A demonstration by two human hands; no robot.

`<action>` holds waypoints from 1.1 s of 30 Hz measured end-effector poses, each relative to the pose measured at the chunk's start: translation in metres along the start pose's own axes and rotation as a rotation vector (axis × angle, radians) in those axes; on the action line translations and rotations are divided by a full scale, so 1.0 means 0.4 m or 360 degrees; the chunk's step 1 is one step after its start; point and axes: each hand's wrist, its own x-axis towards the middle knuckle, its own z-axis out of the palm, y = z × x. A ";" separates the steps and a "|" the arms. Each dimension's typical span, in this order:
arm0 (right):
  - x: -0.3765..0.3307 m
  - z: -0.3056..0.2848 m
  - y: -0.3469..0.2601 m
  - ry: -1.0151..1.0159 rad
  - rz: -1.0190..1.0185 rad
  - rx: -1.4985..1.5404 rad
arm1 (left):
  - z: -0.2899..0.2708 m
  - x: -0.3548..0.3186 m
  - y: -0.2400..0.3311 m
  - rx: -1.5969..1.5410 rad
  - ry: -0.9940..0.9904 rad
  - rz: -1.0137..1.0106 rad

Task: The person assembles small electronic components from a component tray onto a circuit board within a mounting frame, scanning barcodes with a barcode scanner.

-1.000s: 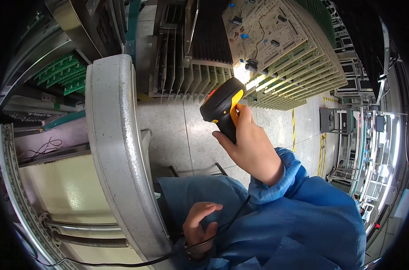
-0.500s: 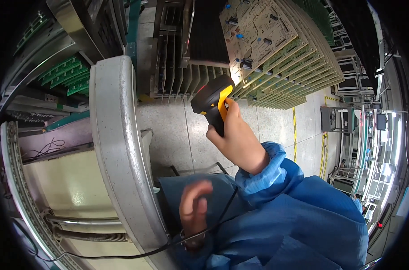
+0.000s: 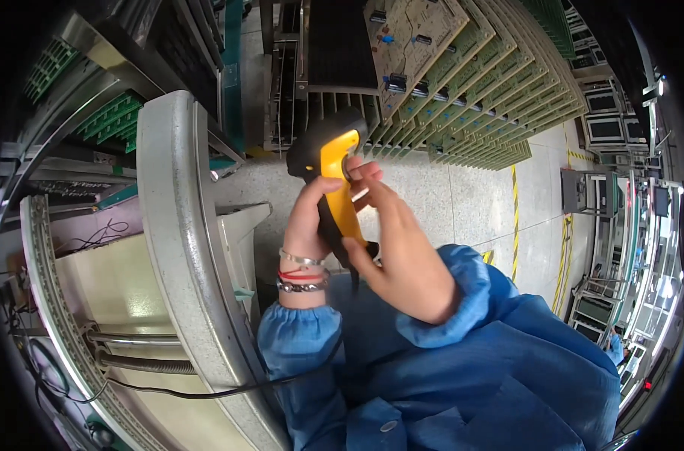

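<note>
Racked circuit boards [image 3: 462, 83] behind — both hands' fingers [image 3: 312, 203] wrap yellow scanner [image 3: 338, 173]

Rows of green circuit boards [image 3: 477, 98] stand upright in a slotted rack ahead (one tan board on top). A curved grey metal rail [image 3: 180, 248] runs down the left, beside a speckled floor [image 3: 447, 195] marked with yellow lines.

One black-and-yellow handheld scanner [image 3: 333, 161] at twelve o'clock, two hands on it, and perhaps twenty green circuit boards [image 3: 462, 98] racked at one o'clock.
</note>
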 end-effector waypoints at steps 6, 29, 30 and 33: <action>-0.077 -0.062 0.066 -0.0059 0.0188 0.0120 | 0.003 0.049 0.033 0.0088 0.0057 -0.0132; -0.002 -0.047 0.230 0.0441 0.0243 0.0413 | 0.042 0.054 0.040 0.0065 0.0078 -0.0243; 0.022 -0.053 0.243 0.0523 0.0223 0.0403 | 0.045 0.054 0.040 0.0074 0.0095 -0.0247; 0.079 -0.066 0.259 0.0661 0.0190 0.0421 | 0.045 0.058 0.039 0.0070 0.0082 -0.0240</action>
